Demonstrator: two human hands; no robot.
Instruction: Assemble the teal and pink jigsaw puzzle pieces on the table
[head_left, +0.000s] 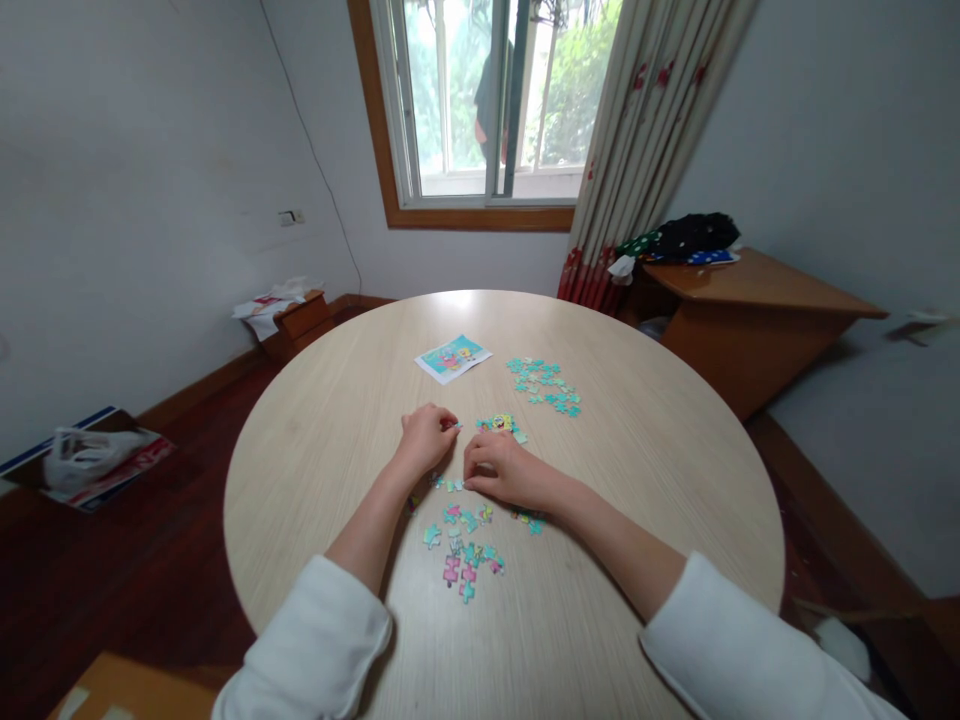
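Your left hand (429, 438) and right hand (501, 468) are a little apart over the round table (315, 480). The left fingertips are pinched together on a small puzzle piece (454, 427); the right ones are curled down at pale pieces (453, 486), and you cannot tell whether they grip one. A partly joined yellow and teal section (501, 424) lies just beyond your right hand. Loose pink and teal pieces (469, 555) spread nearer you, a teal group (546, 382) lies farther right, and the picture sheet (453, 358) lies beyond your hands.
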